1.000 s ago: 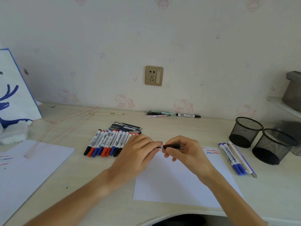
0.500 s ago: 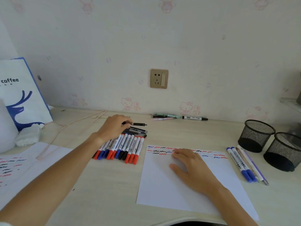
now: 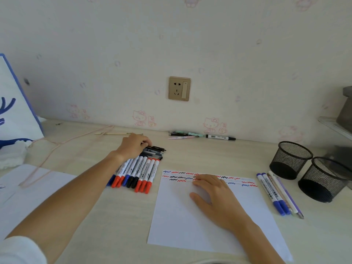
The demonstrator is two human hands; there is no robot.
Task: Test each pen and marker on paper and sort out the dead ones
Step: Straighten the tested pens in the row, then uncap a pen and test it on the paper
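The left hand (image 3: 133, 146) has left the middle and now sits out at ten o'clock, fingers curled on a black pen (image 3: 155, 149) atop the dark pens behind the marker row (image 3: 137, 173). The right hand (image 3: 215, 197) has let go and lies flat on the scribbled paper (image 3: 181, 216). Four sorted pens (image 3: 277, 193) lie at three o'clock on the desk (image 3: 200, 157), just beside two mesh cups (image 3: 304, 170).

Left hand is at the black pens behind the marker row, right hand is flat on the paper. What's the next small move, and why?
Probably let go of the black pen and draw the left hand back. Its fingers are curled on that pen at the far edge of the dark pen pile, apparently setting it there. The right hand rests flat on the test paper, under rows of squiggles, ready for another pen.
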